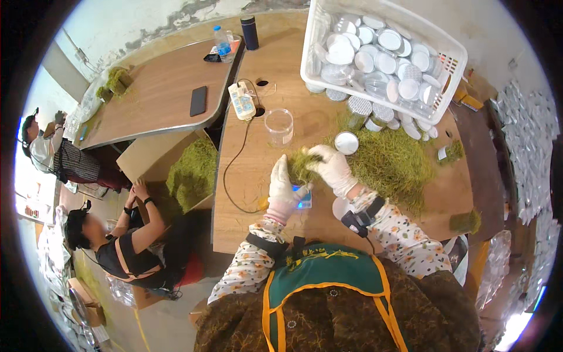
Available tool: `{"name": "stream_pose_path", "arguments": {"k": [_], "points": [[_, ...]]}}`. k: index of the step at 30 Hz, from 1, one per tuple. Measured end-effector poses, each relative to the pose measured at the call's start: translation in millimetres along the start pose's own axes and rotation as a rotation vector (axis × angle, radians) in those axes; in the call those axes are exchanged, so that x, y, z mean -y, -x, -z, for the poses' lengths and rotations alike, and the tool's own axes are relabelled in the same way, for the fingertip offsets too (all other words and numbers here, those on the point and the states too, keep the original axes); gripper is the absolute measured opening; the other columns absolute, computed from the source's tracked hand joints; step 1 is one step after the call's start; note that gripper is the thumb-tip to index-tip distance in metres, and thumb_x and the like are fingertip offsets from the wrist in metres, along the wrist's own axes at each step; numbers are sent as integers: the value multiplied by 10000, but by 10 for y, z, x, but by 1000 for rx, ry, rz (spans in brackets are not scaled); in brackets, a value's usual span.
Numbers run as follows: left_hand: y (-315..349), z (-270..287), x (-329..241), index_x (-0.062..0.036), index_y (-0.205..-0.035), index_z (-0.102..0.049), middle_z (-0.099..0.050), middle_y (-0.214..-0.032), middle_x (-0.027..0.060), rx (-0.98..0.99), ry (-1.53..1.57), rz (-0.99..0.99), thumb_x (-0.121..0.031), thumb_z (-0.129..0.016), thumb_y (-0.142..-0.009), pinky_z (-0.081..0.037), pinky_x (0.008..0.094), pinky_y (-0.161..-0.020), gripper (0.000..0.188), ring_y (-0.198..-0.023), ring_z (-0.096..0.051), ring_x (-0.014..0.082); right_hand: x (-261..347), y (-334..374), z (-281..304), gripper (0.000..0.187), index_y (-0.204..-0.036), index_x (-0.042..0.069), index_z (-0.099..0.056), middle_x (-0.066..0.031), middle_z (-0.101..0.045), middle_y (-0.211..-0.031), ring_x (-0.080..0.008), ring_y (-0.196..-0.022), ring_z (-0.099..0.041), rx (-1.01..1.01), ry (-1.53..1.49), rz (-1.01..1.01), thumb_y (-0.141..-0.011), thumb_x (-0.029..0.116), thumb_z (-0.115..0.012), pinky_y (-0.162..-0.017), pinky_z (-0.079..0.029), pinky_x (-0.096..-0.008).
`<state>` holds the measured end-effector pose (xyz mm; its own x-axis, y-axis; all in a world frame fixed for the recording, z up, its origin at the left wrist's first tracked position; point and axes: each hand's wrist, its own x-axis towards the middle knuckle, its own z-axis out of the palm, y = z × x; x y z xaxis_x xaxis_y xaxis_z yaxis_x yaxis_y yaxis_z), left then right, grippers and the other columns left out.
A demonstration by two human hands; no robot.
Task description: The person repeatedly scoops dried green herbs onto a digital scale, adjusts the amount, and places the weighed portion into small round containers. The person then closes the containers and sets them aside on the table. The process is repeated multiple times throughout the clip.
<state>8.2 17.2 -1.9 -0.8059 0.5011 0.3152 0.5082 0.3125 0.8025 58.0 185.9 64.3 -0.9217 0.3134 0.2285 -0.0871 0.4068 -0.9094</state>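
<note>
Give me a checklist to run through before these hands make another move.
1. Gloves on: ok. Left hand and right hand both wear white gloves.
2. Firm grip on the clump of grass: cannot tell. It sits between the hands, right fingers curled at it.
3. Blue-lit display fully visible: not ok. The left hand partly covers it.
4. Clear container free of grass: ok. It stands beyond the hands and looks empty.
5. More grass nearby: ok. A loose heap lies to the right.
6. Black cable clear of the left wrist: cannot tell. It runs toward it.
</note>
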Motion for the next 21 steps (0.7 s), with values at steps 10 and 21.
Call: {"name": "stream_pose_path", "arguments": {"k": [10, 21], "points": [[22, 103, -148, 76, -1509, -268, -410, -1464, 295, 16, 50, -28, -217, -843, -678, -364, 463, -1132, 1052, -1350, -427, 435, 177, -188, -310, 134, -777, 97, -711, -117, -685, -775, -309, -755, -707, 482, 1076, 388, -805, 183, -612, -644, -570, -418], [163, 209, -294, 39, -1559, -153, -296, -1567, 282, 54, -57, -138, -210, -823, -721, -303, 471, -1169, 1102, -1425, -336, 452, 43, -300, -566, 244, -755, 81, -757, -177, -708, -750, -375, -725, -710, 415, 818, 48, -841, 249, -604, -632, -555, -473]]}}
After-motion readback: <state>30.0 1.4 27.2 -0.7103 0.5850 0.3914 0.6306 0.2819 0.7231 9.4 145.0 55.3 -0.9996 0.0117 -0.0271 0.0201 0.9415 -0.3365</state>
